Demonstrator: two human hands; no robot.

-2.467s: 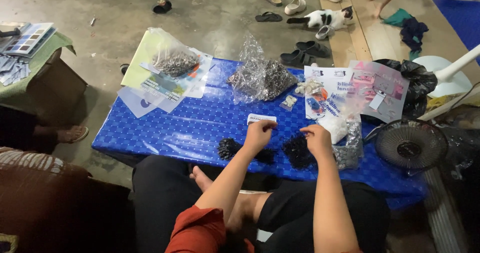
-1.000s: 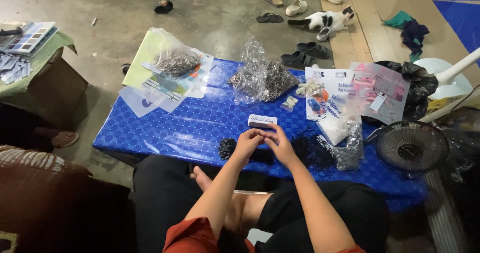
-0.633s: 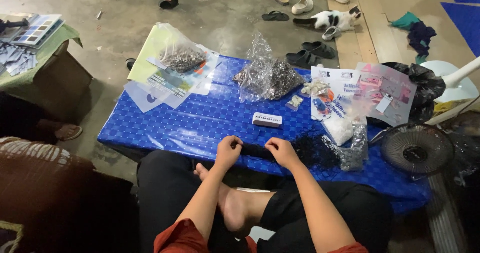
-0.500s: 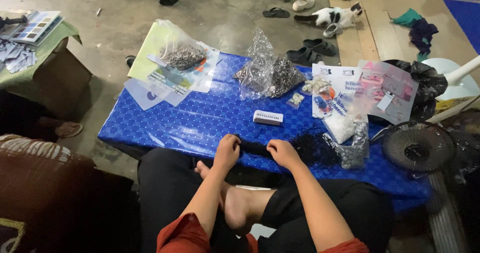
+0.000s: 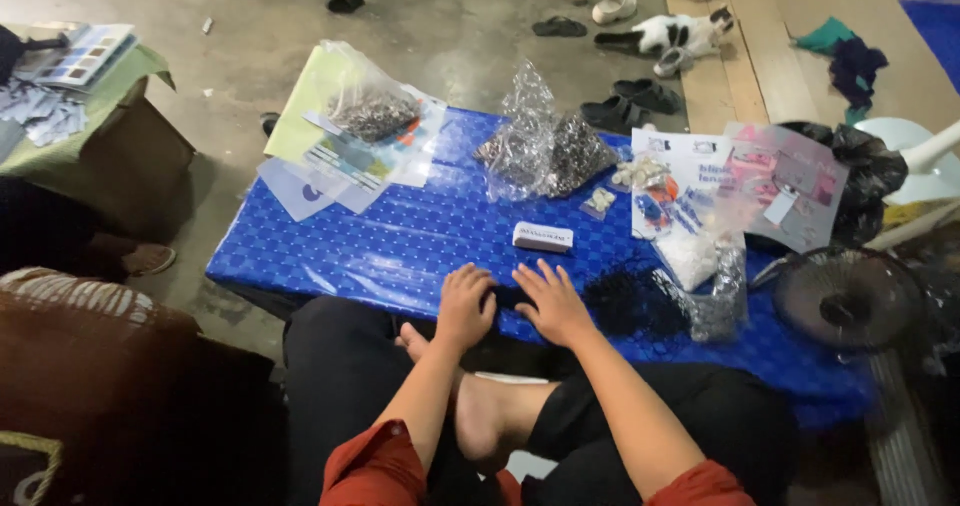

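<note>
Down at the near edge of the blue table (image 5: 400,246), both hands are resting palm-down on a small pile of dark pieces (image 5: 508,296). Left hand (image 5: 466,306) is lying with fingers loosely curved over the pile's left end; right hand (image 5: 553,304) is spreading its fingers flat across the right end. Neither is clenching anything. Just beyond them a small white box (image 5: 542,237) is lying.

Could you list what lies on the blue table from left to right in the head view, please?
Clear bag of dark pieces on sheets → left hand → crinkled clear bag → right hand → dark heap → printed white sheet → pink sheet.
</note>
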